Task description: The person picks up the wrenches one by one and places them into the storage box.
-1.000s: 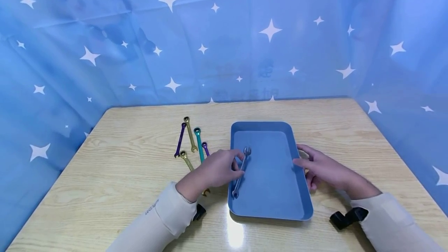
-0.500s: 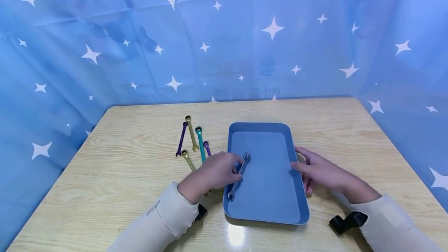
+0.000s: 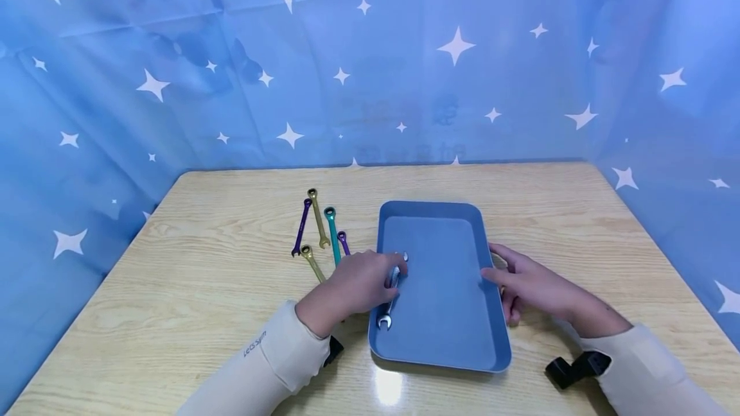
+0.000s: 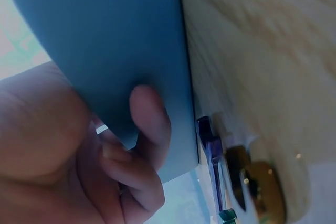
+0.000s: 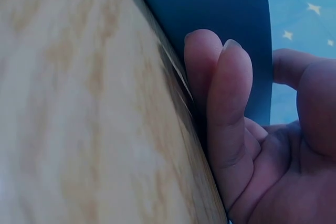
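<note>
A blue rectangular tray [image 3: 442, 313] lies on the table in the head view. My left hand [image 3: 361, 281] reaches over its left wall, with index finger and thumb pinching a silver combination wrench [image 3: 384, 321] inside. The wrench's upper part is partly hidden by the fingers. In the left wrist view, other fingers [image 4: 149, 116] of that hand are curled against the outside of the tray wall [image 4: 121, 30]. My right hand [image 3: 534, 284] grips the tray's right wall, thumb over the rim and fingers outside, as the right wrist view shows the fingers [image 5: 228, 93] beneath.
Left of the tray lie several coloured wrenches: a dark purple one [image 3: 301, 228], a gold one [image 3: 319, 220], a teal one [image 3: 333, 239], a small purple one [image 3: 343, 242] and another gold one [image 3: 314, 263], partly behind the left hand. A blue starry curtain [image 3: 370, 63] hangs behind the wooden table [image 3: 196, 262].
The tray has shifted slightly to the left and toward me, with the right hand on its wall. The silver wrench has turned a little, and the left index finger has come over its upper part.
</note>
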The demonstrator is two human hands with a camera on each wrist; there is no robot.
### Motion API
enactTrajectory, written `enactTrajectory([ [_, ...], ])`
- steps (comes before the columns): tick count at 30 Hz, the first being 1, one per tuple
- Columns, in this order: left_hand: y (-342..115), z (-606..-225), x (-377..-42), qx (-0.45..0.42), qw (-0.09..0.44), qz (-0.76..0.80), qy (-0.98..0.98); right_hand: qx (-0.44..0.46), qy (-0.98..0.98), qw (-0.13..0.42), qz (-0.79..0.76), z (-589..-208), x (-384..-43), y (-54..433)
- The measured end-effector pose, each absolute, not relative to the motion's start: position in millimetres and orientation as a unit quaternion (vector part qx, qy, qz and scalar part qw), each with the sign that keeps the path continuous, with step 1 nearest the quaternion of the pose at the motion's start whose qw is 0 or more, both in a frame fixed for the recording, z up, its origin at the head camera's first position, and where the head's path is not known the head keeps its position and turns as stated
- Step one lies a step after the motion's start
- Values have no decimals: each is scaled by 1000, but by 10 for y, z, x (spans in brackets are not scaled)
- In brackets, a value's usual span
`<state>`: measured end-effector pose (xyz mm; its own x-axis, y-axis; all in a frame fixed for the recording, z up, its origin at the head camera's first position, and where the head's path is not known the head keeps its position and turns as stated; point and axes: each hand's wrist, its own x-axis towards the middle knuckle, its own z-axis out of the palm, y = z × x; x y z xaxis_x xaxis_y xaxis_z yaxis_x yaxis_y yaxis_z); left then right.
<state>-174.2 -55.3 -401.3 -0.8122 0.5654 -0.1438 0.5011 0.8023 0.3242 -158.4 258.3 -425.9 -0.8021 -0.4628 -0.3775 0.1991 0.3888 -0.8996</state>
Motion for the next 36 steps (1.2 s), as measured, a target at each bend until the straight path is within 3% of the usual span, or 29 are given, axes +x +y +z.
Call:
enactTrajectory([
  [9, -573, -4000, -1749, 295, 102, 125, 942, -81, 775, 304, -547, -4276, -1591, 2600],
  [26, -769, -3821, -1865, 274, 11, 223, 935, -72, 775, 305, -549, -4270, -1605, 2579],
  [36, -888, -3816, -1990, 261, 4, 242, 934, -65, 779, 301, -546, -4283, -1601, 2594],
])
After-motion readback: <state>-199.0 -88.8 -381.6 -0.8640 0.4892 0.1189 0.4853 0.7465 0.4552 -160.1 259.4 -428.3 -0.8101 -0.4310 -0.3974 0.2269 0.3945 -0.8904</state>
